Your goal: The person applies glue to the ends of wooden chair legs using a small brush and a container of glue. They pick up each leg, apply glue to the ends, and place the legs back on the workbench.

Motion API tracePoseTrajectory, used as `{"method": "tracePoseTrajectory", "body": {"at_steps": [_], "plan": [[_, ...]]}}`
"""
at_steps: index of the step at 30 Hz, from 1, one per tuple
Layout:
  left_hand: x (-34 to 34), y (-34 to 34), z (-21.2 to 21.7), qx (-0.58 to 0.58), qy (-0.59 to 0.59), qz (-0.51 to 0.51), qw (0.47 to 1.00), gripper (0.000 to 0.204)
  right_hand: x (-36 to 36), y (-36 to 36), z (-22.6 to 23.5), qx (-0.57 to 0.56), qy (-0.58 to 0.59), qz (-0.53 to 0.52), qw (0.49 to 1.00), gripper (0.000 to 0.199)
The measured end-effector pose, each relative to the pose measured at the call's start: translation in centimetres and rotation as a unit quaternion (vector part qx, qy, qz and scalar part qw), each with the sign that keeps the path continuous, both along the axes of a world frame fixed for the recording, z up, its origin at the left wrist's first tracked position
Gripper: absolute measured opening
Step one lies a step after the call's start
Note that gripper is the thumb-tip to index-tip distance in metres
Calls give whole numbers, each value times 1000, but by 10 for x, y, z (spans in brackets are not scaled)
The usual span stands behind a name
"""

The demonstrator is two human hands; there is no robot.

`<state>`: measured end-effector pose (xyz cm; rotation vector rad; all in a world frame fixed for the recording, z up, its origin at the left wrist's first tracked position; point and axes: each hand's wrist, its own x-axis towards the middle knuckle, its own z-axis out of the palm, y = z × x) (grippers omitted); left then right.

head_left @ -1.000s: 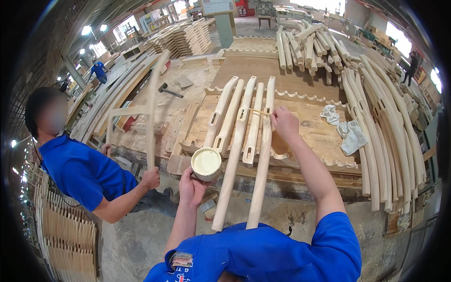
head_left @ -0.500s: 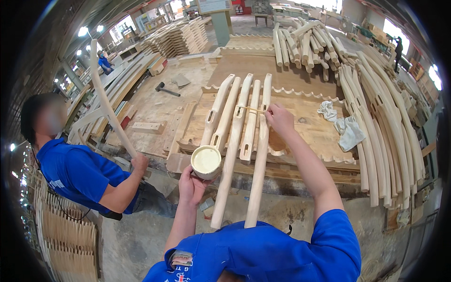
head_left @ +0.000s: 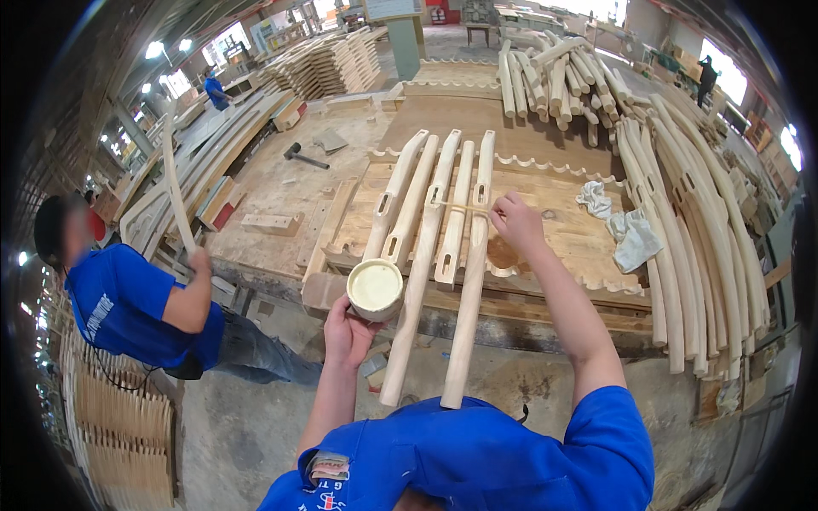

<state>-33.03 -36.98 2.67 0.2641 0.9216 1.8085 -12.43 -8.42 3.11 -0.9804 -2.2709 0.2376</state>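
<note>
My left hand (head_left: 348, 339) grips a round tub (head_left: 375, 289) filled with a pale cream paste or liquid, in front of the wooden pieces. A thin stick (head_left: 464, 208) is pinched in the fingers of my right hand (head_left: 518, 223). Its far tip is at a slot in the middle wooden leg (head_left: 420, 277). The stick crosses above a shorter slotted piece (head_left: 456, 230) and the rightmost leg (head_left: 468, 324). Two more slotted pieces, one a curved leg (head_left: 394, 200), lie side by side to the left. The two longest legs jut over the bench edge towards me.
Scalloped wooden racks (head_left: 562, 255) lie on the bench. White rags (head_left: 635, 238) sit at right, beside stacked curved legs (head_left: 682, 221). A black mallet (head_left: 305, 157) rests at the back left. On my left a co-worker (head_left: 145, 298) in blue holds a long curved wooden piece (head_left: 176, 187).
My right hand has shifted slightly right and nearer, with the stick still at the middle leg's slot. The co-worker and the curved piece have moved left. The tub stays nearly in place.
</note>
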Motion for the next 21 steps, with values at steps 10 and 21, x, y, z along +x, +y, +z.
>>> {"method": "tracePoseTrajectory", "body": {"at_steps": [10,21], "plan": [[18,4,0,-1,-10,-6,1000,40,26,-101,105,84,5,202,976,9],[48,3,4,-19,-32,-2,999,38,25,-116,132,93,-125,281,947,11]]}}
